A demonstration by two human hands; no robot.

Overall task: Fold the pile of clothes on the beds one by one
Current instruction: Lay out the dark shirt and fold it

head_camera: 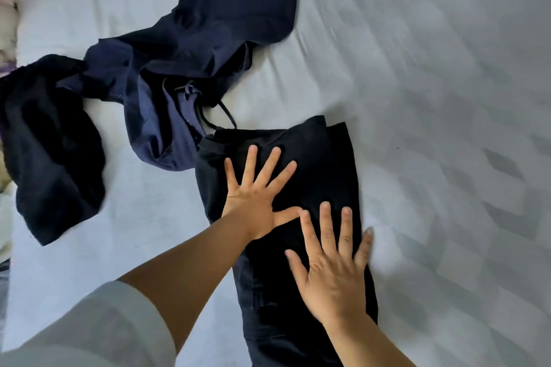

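Observation:
A black garment (322, 164) lies folded lengthwise into a long strip on the white bed sheet (432, 98), running from the middle toward the bottom edge. My left hand (256, 197) presses flat on its upper part with fingers spread. My right hand (331, 268) presses flat lower down, near the strip's right edge, fingers straight. A crumpled navy garment (208, 48) with thin straps lies beyond, touching the strip's top left corner. Another rumpled black garment (53, 143) lies at the left.
Colourful fabric (7, 9) shows along the far left edge of the bed. The sheet stretches wide to the right of the black strip. My left forearm wears a pushed-up pale sleeve (98, 334) at the bottom left.

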